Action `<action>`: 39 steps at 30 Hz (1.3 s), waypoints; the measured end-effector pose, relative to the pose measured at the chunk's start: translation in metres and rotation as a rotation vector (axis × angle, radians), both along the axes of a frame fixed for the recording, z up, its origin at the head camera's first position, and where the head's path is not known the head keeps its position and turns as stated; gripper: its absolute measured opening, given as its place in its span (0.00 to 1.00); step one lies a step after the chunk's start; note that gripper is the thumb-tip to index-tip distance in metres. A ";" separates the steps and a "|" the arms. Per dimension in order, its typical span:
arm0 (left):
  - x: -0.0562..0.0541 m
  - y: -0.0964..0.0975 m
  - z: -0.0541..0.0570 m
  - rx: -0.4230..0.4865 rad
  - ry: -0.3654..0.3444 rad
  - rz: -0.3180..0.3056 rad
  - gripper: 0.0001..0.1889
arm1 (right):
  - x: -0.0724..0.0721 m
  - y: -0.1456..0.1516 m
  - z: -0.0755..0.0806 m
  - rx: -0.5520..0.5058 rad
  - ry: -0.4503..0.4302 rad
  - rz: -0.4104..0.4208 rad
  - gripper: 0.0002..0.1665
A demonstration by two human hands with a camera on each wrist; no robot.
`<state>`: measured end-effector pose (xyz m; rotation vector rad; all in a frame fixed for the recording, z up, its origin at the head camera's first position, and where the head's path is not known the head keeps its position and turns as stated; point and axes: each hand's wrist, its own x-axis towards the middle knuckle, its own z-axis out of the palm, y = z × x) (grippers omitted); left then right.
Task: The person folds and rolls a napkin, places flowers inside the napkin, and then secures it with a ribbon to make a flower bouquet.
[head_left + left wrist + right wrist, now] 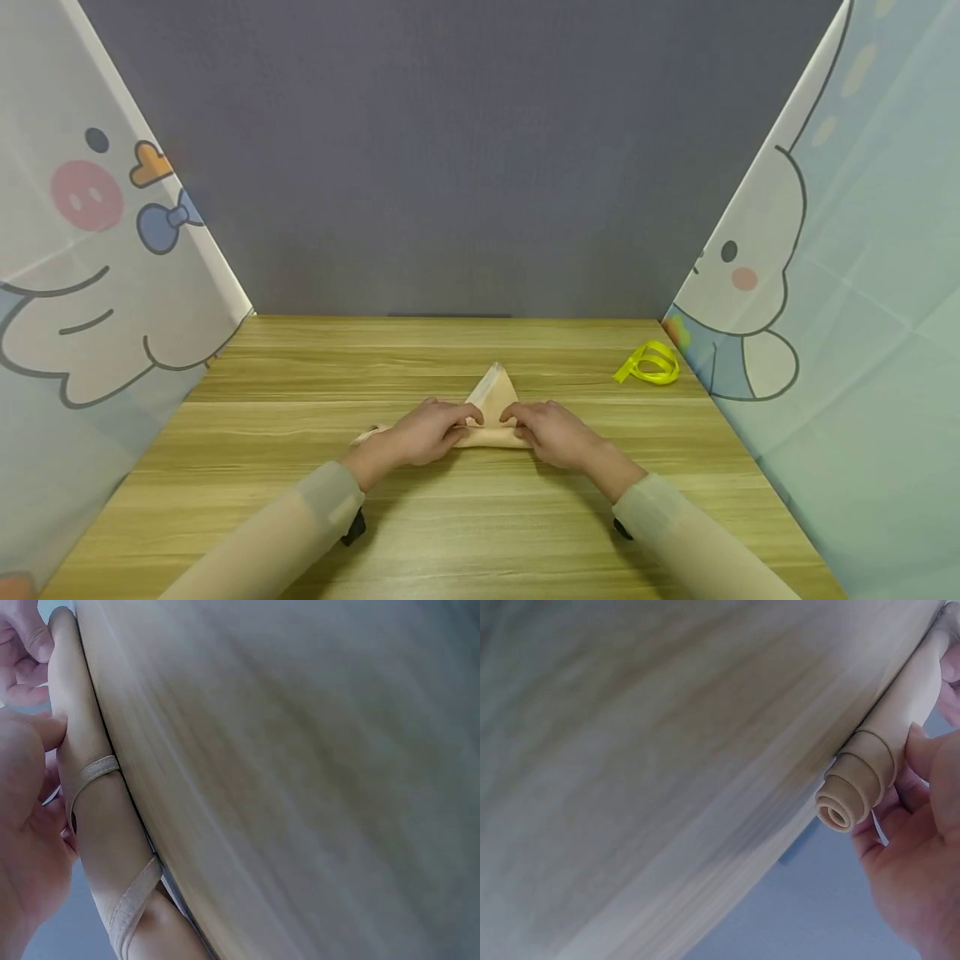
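Observation:
On the table lies a beige cloth [498, 398], rolled up along its near side, with a pointed triangular part flat beyond the roll. My left hand [431, 431] grips the roll left of its middle, thumb on the near side and fingers curled over the far side. At the right part, my right hand [557, 434] holds it the same way. In the right wrist view the roll's end [847, 784] shows spiral layers. Stitched edge bands cross the cloth roll [101, 817] in the left wrist view. Its left end is partly hidden behind my left hand in the head view.
A coiled yellow ribbon [654, 363] lies at the back right of the wooden table [300, 375]. A dark grey panel [457, 167] stands behind the table. Cartoon-printed sheets [97, 275] border the left and right sides.

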<state>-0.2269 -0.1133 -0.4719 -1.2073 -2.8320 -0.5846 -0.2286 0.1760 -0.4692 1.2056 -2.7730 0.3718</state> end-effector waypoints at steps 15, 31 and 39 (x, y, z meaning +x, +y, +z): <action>0.001 0.001 0.003 -0.092 -0.014 -0.008 0.12 | 0.002 0.003 0.001 -0.019 0.086 0.044 0.07; -0.002 0.002 -0.001 -0.063 0.089 -0.057 0.10 | 0.001 0.004 0.004 -0.028 0.009 0.059 0.11; -0.003 -0.002 -0.005 0.028 0.018 -0.085 0.10 | 0.000 0.003 0.003 -0.019 -0.008 0.049 0.12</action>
